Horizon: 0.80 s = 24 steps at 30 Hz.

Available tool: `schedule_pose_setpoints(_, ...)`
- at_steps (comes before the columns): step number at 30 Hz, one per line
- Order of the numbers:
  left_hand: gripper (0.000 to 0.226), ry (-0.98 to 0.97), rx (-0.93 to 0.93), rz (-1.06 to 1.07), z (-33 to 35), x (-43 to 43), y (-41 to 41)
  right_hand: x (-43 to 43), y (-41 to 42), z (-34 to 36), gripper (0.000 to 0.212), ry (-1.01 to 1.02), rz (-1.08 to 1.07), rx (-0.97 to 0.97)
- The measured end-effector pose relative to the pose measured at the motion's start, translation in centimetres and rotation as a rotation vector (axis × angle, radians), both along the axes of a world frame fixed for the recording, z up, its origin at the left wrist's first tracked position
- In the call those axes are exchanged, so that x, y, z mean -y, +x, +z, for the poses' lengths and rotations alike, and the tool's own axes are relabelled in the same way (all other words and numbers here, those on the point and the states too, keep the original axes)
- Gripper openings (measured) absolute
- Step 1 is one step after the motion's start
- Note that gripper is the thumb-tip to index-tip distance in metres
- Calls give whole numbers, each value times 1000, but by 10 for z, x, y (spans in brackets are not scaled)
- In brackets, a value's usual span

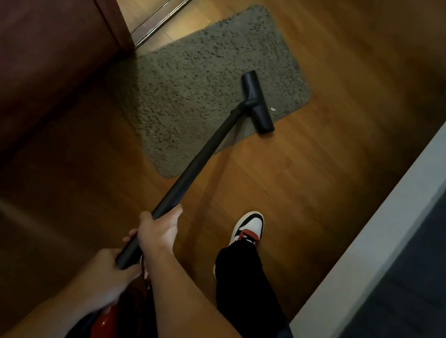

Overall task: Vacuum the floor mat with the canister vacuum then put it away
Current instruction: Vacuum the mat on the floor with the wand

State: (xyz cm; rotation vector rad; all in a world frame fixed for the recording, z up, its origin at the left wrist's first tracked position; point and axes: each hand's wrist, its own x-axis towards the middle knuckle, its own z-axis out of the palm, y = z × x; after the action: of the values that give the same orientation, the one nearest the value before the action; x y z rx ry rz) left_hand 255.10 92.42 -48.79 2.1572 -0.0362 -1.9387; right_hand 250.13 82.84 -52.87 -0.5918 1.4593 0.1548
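Observation:
A grey-green shaggy floor mat [199, 81] lies on the wooden floor ahead. The black vacuum wand [204, 149] runs from my hands to a black floor nozzle [256, 102] resting on the mat's right edge. My right hand [159, 231] grips the wand higher up. My left hand [113, 273] grips its lower end. A red part of the vacuum [104, 325] shows under my left forearm, mostly hidden. A small white speck [273, 109] lies on the mat beside the nozzle.
A dark wooden cabinet [32, 61] stands on the left, touching the mat's corner. A pale ledge with dark fabric [403, 247] runs along the right. My right foot in a white, black and red shoe [248, 228] stands on the floor behind the mat. A door threshold rail [174, 5] lies beyond the mat.

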Motion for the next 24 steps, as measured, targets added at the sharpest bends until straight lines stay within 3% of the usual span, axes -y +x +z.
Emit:
schedule_pose_setpoints(18, 27, -43, 36, 24, -16, 146, -62, 146, -60, -23, 40, -70, 22, -2)
schedule_pose_setpoints(24, 27, -36, 30, 21, -16, 150, -63, 151, -61, -21, 38, -66, 27, 3)
